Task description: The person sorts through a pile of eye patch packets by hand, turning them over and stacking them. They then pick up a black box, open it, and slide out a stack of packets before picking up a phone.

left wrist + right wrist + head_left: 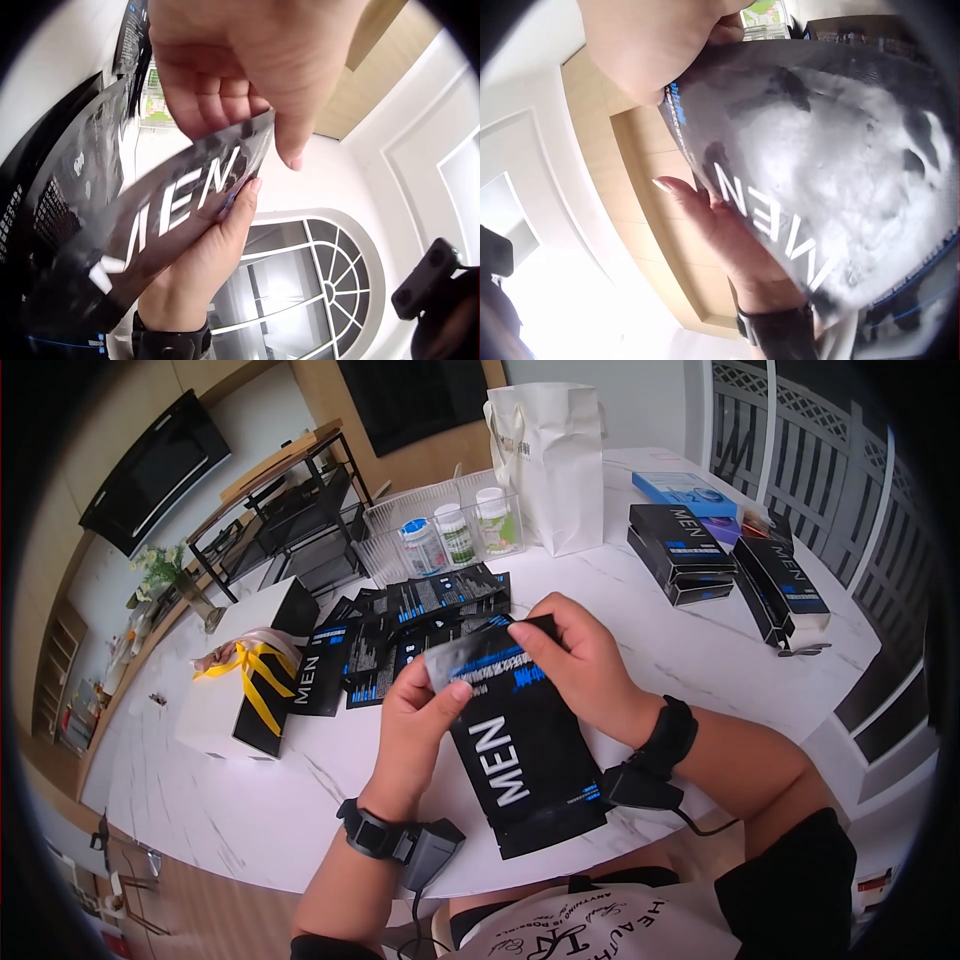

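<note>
A black pouch lettered MEN (515, 760) hangs tilted between both hands over the table's near side. At its upper left corner the left hand (415, 715) pinches the edge, thumb on the silvery face. The right hand (580, 660) pinches the upper right corner between thumb and fingers. In the left wrist view the pouch (180, 191) spans between the two hands; in the right wrist view its glossy face (802, 165) fills much of the picture. Behind the hands lies a pile of similar black packets (430, 605).
A white box with yellow ribbon (215, 690) stands left. Bottles (452, 535) in a clear organizer and a white paper bag (560, 470) stand behind. Black boxes (675, 550) and a blue box (680, 490) lie at the right on the marble-patterned table (700, 660).
</note>
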Demonstrator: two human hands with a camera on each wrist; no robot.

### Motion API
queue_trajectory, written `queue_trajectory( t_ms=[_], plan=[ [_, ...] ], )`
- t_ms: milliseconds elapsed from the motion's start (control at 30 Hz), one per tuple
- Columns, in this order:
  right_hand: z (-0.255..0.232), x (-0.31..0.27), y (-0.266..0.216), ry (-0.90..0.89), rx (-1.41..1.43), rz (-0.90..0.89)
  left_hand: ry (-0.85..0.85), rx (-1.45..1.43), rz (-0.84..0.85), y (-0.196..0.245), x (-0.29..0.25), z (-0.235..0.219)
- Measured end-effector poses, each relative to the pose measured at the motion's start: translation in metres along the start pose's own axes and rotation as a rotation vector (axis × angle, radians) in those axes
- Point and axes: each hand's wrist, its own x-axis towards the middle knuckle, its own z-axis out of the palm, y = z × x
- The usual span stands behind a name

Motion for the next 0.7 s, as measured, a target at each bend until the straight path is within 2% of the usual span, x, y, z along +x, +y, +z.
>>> queue_trajectory(
  t_ms=[33,67,167,233,267,367,467,533,633,700],
  plan=[
    [-0.003,0.001,0.0,0.002,0.004,0.037,-0.088,0.032,-0.038,-0.004,0.001,-0.008],
    [-0.004,0.001,0.0,0.001,0.003,0.035,-0.083,0.079,-0.104,-0.005,0.001,-0.008],
    [-0.004,0.0,-0.003,-0.012,0.013,0.02,-0.047,0.12,-0.104,-0.006,0.003,-0.005],
    [0.001,-0.006,-0.004,-0.097,0.022,0.04,0.087,0.056,-0.06,-0.004,0.005,-0.005],
    [0.003,-0.007,0.002,-0.13,-0.068,-0.041,0.106,0.037,-0.038,-0.003,0.006,-0.008],
    [0.004,-0.007,0.006,-0.136,-0.113,-0.023,0.118,0.048,-0.015,-0.003,0.005,-0.011],
    [0.001,-0.003,0.012,-0.062,-0.159,0.022,0.068,0.016,0.045,-0.003,0.003,-0.009],
    [0.003,-0.005,0.007,-0.046,-0.129,-0.008,0.079,0.016,0.054,-0.002,0.003,-0.009],
    [0.003,-0.011,-0.015,-0.194,-0.41,-0.203,0.092,0.049,0.024,-0.005,0.007,-0.014],
    [0.005,-0.013,-0.013,-0.204,-0.356,-0.193,0.077,0.068,0.018,-0.007,0.007,-0.015]
  ],
)
